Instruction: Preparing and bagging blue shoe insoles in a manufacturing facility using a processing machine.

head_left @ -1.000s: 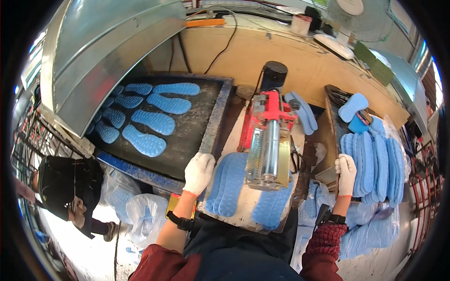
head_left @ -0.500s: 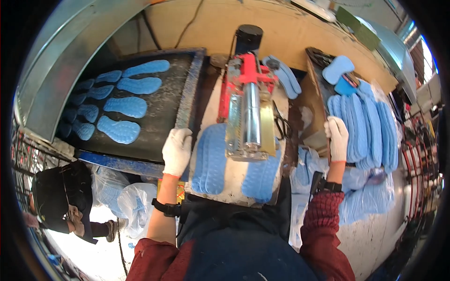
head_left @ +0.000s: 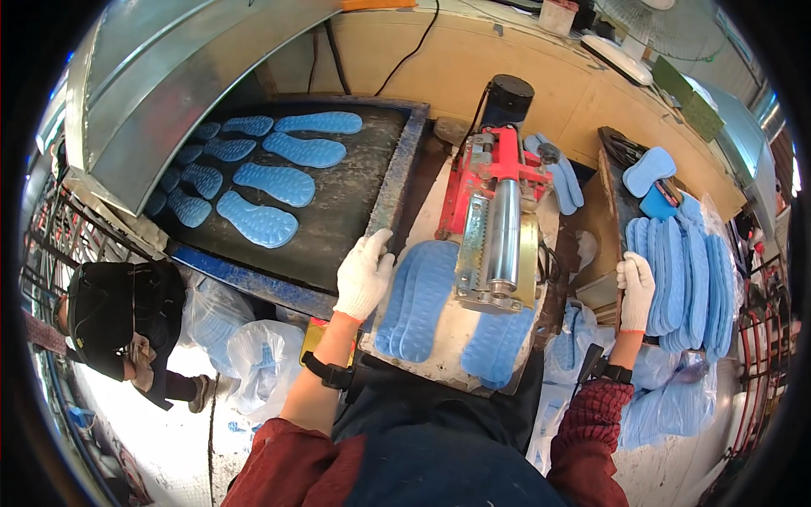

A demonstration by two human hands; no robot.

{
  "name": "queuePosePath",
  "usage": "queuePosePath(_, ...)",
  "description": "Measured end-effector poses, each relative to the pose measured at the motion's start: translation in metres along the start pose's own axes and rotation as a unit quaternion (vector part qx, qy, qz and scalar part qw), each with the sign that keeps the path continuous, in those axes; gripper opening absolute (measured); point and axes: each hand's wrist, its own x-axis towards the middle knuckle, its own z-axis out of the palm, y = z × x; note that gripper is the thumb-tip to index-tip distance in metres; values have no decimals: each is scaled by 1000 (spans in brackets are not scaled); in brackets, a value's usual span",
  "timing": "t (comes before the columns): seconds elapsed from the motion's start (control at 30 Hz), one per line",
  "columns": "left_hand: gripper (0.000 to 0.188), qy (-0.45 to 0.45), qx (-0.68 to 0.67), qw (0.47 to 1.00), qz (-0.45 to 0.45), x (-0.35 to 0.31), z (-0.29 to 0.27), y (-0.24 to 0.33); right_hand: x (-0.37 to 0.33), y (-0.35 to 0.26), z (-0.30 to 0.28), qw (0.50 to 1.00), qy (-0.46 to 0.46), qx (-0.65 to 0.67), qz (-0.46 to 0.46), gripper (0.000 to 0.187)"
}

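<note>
My left hand (head_left: 365,275), in a white knit glove, rests at the right edge of a blue metal frame (head_left: 253,279), its fingers partly stretched and apart. The frame surrounds a dark conveyor belt (head_left: 334,228) bearing several blue insoles (head_left: 258,218). My right hand (head_left: 635,291), also gloved, has its fingers curled over the edge of a wooden tray (head_left: 606,190). Stacked blue insoles (head_left: 667,275) lie in that tray, just right of the hand. Between my hands stands a red and metal machine (head_left: 504,228) with a shiny cylinder. Two fanned stacks of insoles (head_left: 422,300) lie before it.
A sheet-metal hood (head_left: 186,101) covers the belt's far left. Plastic bags of insoles (head_left: 266,363) are on the floor at left; more bagged insoles (head_left: 667,414) are below the tray. At left, a person in dark clothes (head_left: 127,321) is bent over. Insoles (head_left: 557,177) lie behind the machine.
The view has turned leftward, so the scene sits farther right and lower. My left hand's fingers look a little more stretched. Both hands stay at the same edges.
</note>
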Motion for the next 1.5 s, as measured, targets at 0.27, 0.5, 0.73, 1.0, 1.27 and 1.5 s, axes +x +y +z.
queuePosePath(0.27,42,-30,-6,999,-26,0,-1,0,1,2,-3,1000,-11,-15,-2,21)
queuePosePath(0.5,39,4,0,1000,-5,0,2,-1,2,2,-3,1000,-12,-22,-1,21)
queuePosePath(0.73,39,3,5,1000,-2,0,3,-1,3,4,-6,999,-20,-26,-6,22)
queuePosePath(1.0,38,-1,-1,1000,-2,1,2,-2,1,2,3,998,13,-8,-55,24)
queuePosePath(1.27,38,-21,2,1000,-23,1,0,1,-97,-109,52,956,-47,36,-287,14)
queuePosePath(1.5,36,-4,4,1000,0,2,5,-1,-159,-201,127,657,-518,359,-415,22)
